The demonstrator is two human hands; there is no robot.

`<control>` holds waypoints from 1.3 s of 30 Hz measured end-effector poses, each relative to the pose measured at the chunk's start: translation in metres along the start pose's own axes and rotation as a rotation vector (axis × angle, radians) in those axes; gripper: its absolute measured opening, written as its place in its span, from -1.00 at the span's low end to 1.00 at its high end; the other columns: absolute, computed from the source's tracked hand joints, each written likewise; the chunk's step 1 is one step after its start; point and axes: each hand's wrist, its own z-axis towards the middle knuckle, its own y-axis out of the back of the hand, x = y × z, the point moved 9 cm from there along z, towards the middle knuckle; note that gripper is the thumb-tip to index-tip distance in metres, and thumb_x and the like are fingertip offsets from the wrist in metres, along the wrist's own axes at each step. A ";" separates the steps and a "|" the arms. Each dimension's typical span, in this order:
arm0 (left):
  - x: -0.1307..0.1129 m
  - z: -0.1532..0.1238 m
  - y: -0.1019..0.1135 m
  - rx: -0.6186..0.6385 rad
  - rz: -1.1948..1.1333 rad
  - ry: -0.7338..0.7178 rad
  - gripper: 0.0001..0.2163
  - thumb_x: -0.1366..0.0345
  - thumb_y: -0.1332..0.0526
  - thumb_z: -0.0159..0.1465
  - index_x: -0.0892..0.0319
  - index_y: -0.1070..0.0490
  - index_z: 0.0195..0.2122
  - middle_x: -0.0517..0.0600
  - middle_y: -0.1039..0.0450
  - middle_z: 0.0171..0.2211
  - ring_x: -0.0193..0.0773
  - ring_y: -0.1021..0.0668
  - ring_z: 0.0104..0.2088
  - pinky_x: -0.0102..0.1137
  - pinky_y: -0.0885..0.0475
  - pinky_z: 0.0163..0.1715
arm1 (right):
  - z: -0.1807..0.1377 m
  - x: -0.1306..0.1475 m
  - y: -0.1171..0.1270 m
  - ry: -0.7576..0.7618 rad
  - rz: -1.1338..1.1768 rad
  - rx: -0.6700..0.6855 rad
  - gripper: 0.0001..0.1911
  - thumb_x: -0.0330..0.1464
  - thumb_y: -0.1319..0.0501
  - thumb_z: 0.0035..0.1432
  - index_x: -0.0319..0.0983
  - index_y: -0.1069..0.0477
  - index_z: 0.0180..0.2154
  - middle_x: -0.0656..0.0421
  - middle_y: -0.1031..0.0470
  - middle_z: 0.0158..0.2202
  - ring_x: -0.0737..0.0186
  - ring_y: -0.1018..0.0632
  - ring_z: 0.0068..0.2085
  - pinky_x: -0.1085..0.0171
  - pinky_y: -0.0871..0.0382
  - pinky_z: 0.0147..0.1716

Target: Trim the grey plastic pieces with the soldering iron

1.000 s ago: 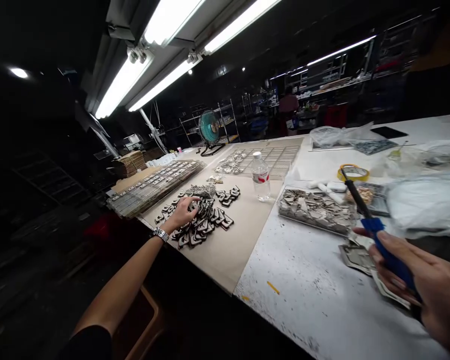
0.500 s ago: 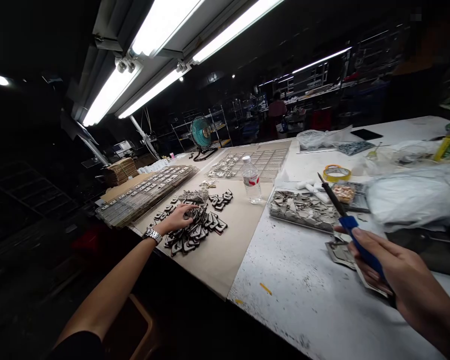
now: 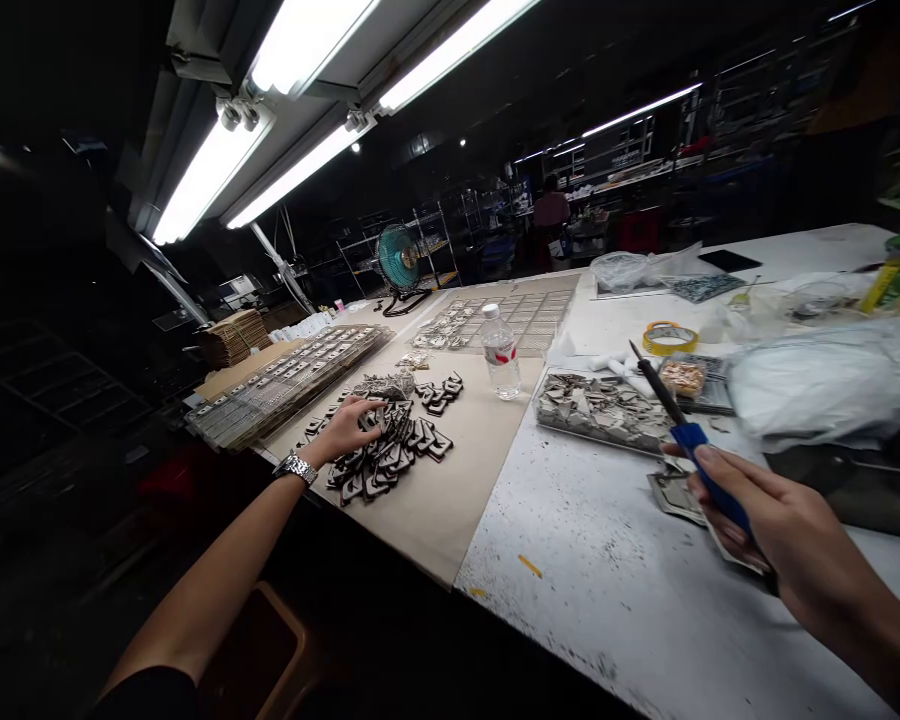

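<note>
My left hand (image 3: 341, 430), with a metal wristwatch (image 3: 296, 468) on its wrist, lies with spread fingers on a pile of dark angular cut pieces (image 3: 382, 460). Nothing is visibly pinched in it. The pile sits on a beige paper sheet (image 3: 450, 500). My right hand (image 3: 765, 510) grips a blue-handled soldering iron (image 3: 690, 440), its black shaft pointing up and away. Below that hand, banknotes (image 3: 675, 495) lie on the white table (image 3: 607, 610), partly hidden by my fingers. A metal tray of pale scraps (image 3: 600, 410) sits just beyond the iron.
A water bottle (image 3: 500, 352) stands on the paper. Tiled sheets of small pieces (image 3: 292, 385) lie along the left edge. Beyond are a yellow tape roll (image 3: 670, 338), plastic bags (image 3: 825, 375), a teal fan (image 3: 397, 258) and a person (image 3: 551, 210) far back.
The whole scene has shifted left and slightly up in view. My right hand and the iron sit lower and further left, while my left hand stays on the pile.
</note>
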 end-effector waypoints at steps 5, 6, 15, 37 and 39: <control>-0.018 0.006 0.017 -0.047 0.081 -0.023 -0.43 0.08 -0.30 0.31 0.16 -0.55 0.32 0.19 -0.64 0.04 0.23 -0.44 0.23 0.11 -0.32 0.34 | 0.002 -0.001 0.001 0.001 0.017 -0.024 -0.49 0.14 -0.57 0.00 -0.11 -0.57 -0.30 0.12 -0.38 -0.37 0.34 -0.18 -0.53 0.30 0.02 -0.67; -0.028 0.008 0.019 -0.060 0.112 -0.030 -0.44 0.09 -0.31 0.30 0.14 -0.56 0.31 0.18 -0.64 0.01 0.24 -0.44 0.22 0.13 -0.30 0.35 | 0.002 0.000 0.001 0.006 0.024 -0.023 -0.50 0.13 -0.57 0.01 -0.10 -0.57 -0.28 0.12 -0.38 -0.36 0.33 -0.18 -0.53 0.30 0.03 -0.68; -0.203 0.020 -0.018 -0.071 0.195 -0.302 -0.50 0.26 -0.32 0.33 0.12 -0.54 0.31 0.16 -0.63 -0.05 0.21 -0.47 0.17 0.07 -0.36 0.28 | -0.001 0.002 -0.013 0.035 0.088 0.069 -0.58 0.01 -0.53 0.16 -0.14 -0.57 -0.16 0.20 -0.36 -0.37 0.40 -0.13 -0.55 0.35 0.10 -0.66; -0.408 0.020 -0.117 -0.044 -0.432 -0.635 -0.49 0.33 -0.38 0.35 0.26 -0.49 0.33 0.19 -0.58 -0.03 0.14 -0.44 0.10 0.06 -0.49 0.21 | 0.004 -0.011 -0.015 0.226 -0.318 0.041 -0.57 -0.02 -0.52 0.21 -0.16 -0.52 -0.11 0.13 -0.69 -0.15 0.14 -0.63 -0.25 0.19 -0.49 -0.24; -0.402 0.018 -0.117 -0.070 -0.457 -0.642 -0.50 0.32 -0.37 0.38 0.22 -0.47 0.35 0.18 -0.57 -0.04 0.12 -0.45 0.10 0.06 -0.50 0.20 | 0.002 -0.010 -0.015 0.250 -0.342 0.032 -0.59 -0.01 -0.51 0.23 -0.16 -0.52 -0.15 0.13 -0.68 -0.19 0.16 -0.60 -0.28 0.20 -0.46 -0.26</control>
